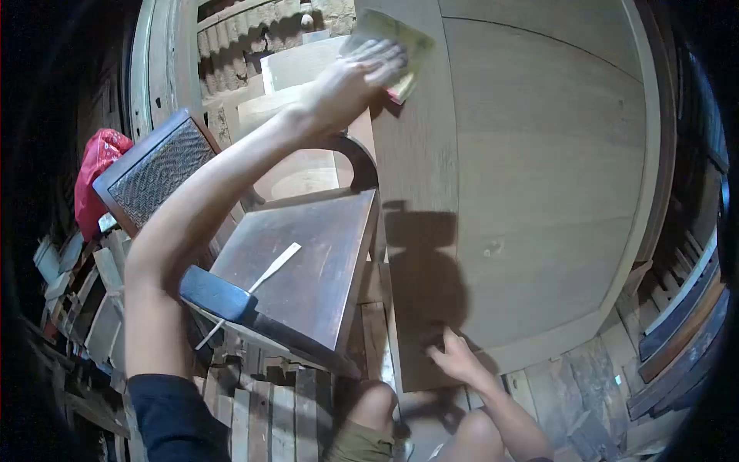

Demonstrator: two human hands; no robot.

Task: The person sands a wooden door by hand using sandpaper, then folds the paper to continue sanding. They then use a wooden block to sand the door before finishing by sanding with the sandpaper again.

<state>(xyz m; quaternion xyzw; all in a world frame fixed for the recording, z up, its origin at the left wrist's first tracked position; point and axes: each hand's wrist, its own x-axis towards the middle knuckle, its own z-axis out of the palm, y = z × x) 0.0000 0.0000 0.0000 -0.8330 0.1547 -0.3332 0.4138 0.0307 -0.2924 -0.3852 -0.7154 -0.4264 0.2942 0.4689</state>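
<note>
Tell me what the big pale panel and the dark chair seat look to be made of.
Big pale arched panel: bare, unfinished wood, judging by matt surface, faint grain and board joints. Dark brown chair seat: wood too, probably stained or varnished, since it shows a slight sheen.
</note>
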